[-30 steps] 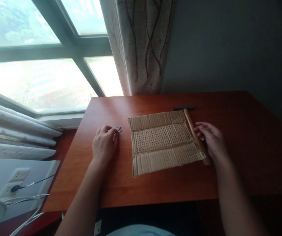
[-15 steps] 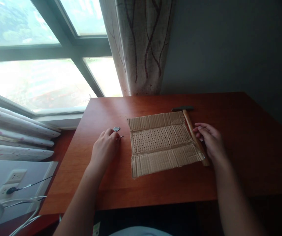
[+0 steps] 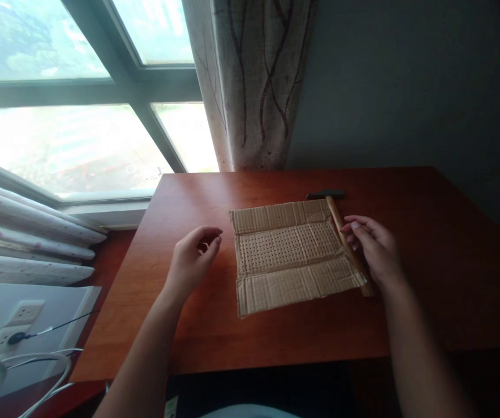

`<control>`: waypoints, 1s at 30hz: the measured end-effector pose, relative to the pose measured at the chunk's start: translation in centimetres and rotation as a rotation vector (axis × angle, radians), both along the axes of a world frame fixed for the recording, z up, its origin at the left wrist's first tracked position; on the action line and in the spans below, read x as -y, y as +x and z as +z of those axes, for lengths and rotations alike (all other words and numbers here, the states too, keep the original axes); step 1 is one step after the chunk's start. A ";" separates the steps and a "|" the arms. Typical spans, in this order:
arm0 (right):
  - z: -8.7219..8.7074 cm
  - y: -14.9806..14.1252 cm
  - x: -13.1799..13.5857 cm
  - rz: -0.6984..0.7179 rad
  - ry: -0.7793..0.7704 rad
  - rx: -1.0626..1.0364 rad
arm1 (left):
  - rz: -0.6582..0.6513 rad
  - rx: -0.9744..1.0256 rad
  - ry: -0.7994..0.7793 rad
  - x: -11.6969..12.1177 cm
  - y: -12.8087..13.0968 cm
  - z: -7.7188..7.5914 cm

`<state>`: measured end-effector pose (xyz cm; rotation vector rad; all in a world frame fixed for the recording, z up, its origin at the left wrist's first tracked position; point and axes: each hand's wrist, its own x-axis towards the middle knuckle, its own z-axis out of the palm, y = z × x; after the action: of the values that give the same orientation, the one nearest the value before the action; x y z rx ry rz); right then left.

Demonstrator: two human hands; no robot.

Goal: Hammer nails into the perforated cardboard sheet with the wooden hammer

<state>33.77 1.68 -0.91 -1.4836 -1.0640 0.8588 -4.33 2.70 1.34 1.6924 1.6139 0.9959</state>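
Note:
My left hand (image 3: 193, 255) is raised over the wooden table, left of the cardboard. Its thumb and forefinger are pinched together, and the tiny dark tip of a nail (image 3: 220, 231) shows between them. Flat on the table lies a piece of corrugated cardboard (image 3: 282, 299) with two creases and a middle band pricked with rows of small holes. A hammer (image 3: 335, 213) lies along its right side, its dark head at the far end and its wooden handle partly under the cardboard's corner. Beside the handle is my right hand (image 3: 374, 247), fingers curled against the thumb; anything inside is hidden.
The reddish wooden table (image 3: 441, 261) has its near edge close to my body. A window (image 3: 79, 139) and a patterned curtain (image 3: 258, 87) stand behind it. At lower left are a wall socket (image 3: 25, 313) with a plug and white cables (image 3: 53, 371).
My left hand has lifted a little and shifted right, bringing a nail up in its fingertips. The small bundle of nails seen beyond it is now out of sight. My right hand has barely moved.

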 end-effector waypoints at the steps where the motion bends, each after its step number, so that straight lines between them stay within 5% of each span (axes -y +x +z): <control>1: 0.5 -0.4 0.1 0.042 -0.009 0.023 | 0.010 0.154 -0.049 0.0 0.2 0.2; 4: 1.9 -1.4 0.4 0.126 -0.057 0.048 | -0.013 0.479 -0.184 0.2 0.9 0.9; 10: 2.4 -2.7 0.5 0.182 -0.142 -0.005 | -0.050 0.746 -0.333 0.6 2.1 1.3; 30: 2.8 -2.7 2.1 0.128 -0.216 -0.138 | -0.111 0.803 -0.403 0.5 3.7 1.6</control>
<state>31.10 -0.40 1.89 -1.5208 -0.9951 1.1804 -0.64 2.17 2.95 0.9145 1.0695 1.0229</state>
